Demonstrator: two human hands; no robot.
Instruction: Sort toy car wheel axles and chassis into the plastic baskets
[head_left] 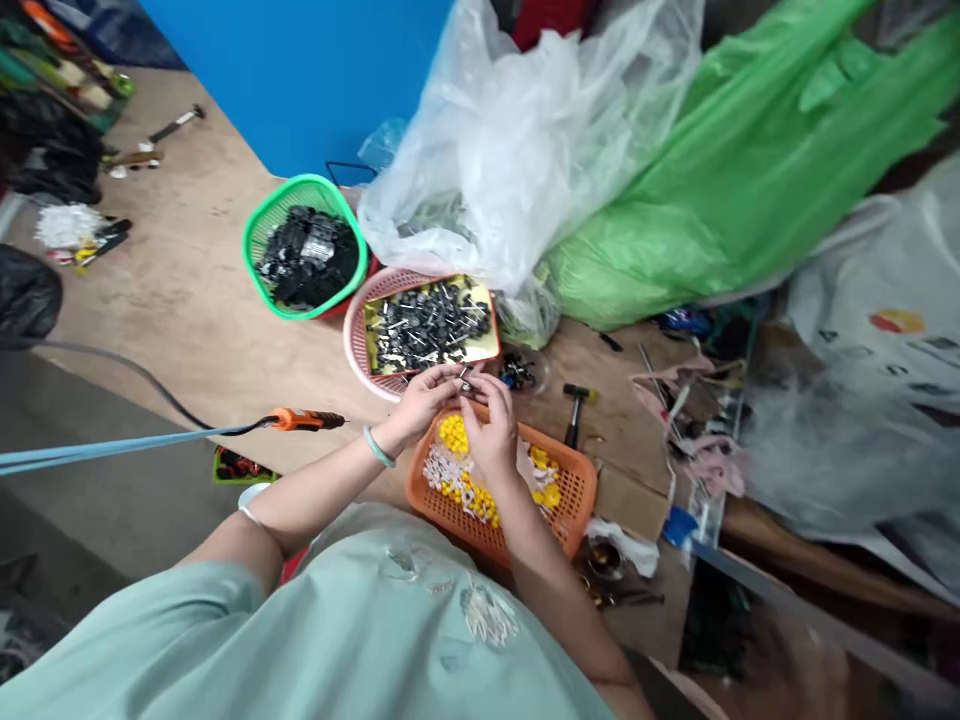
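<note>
My left hand (429,397) and my right hand (493,422) meet in the middle, fingertips closed on a small dark part with a shiny metal bit (466,384). Its exact kind is too small to make out. Just beyond my fingers, a yellow tray (480,346) with a red rim holds many black pieces with silver pins (427,325). The tray rests on a round pink basket (355,345). Below my hands stands an orange basket (581,480) with yellow pieces (480,503) and small white pieces (442,467); my right forearm passes over it.
A green basket (251,250) of black parts stands at left of the tray. An orange electric screwdriver (304,419) hangs on a blue cord. To the right lie a hammer (576,410) and a cardboard piece (634,492). White (525,130) and green plastic bags (720,190) fill the back.
</note>
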